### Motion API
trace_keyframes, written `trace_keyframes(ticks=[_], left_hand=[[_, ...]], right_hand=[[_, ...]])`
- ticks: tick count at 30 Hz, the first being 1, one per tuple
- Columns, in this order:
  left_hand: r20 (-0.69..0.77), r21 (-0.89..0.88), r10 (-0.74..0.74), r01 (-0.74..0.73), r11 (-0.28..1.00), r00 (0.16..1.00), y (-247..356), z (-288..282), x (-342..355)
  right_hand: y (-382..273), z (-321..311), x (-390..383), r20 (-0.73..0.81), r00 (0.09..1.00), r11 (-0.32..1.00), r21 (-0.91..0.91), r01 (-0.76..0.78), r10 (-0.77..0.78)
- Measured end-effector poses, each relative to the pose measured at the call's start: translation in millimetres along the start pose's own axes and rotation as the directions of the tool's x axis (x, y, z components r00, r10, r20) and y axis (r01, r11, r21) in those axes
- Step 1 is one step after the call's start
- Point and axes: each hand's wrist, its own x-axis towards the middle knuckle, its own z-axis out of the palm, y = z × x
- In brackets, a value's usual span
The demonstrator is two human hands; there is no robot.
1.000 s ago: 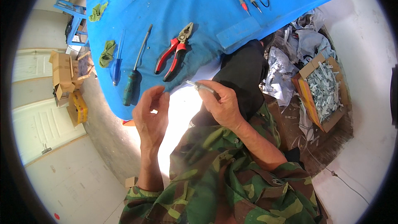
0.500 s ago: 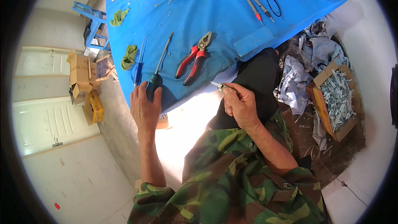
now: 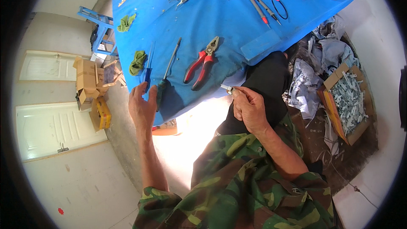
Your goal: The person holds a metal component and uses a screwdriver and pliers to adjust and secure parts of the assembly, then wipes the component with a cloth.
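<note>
Looking down from your head camera, your left hand (image 3: 142,106) is reaching over the near edge of the blue table (image 3: 220,21), fingers spread and loosely curled against the dark green handle of the screwdriver (image 3: 166,78); I cannot tell whether you are gripping it yet. A slim blue-handled tool (image 3: 148,70) is lying just beside it, and the red-handled pliers (image 3: 202,62) are resting nearby on the smooth cloth-like top. Your right hand (image 3: 250,109) is pinching a small metal part (image 3: 227,88) between thumb and fingertips, holding it just off the table edge above your dark trouser knee. Off to your right, a cardboard box (image 3: 339,114) is holding a heap of similar silvery pieces.
</note>
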Motion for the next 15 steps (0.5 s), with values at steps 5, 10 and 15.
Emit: trace_keyframes(ticks=[5,10,15], left_hand=[[0.062,-0.004,0.035,-0.035,0.999,0.997,13,-3,-3],[0.031,-0.058,0.12,-0.118,0.991,0.992,55,-7,-22],[0.093,-0.084,0.253,-0.246,0.966,0.963,111,20,-15]], right_hand=[[2,-2,1,0.002,1.0,1.0,0.02,0.0,0.0],[1,-1,2,-0.02,1.0,0.999,0.047,-0.019,0.02],[0,-5,3,0.035,0.999,0.999,0.044,-0.019,0.017]])
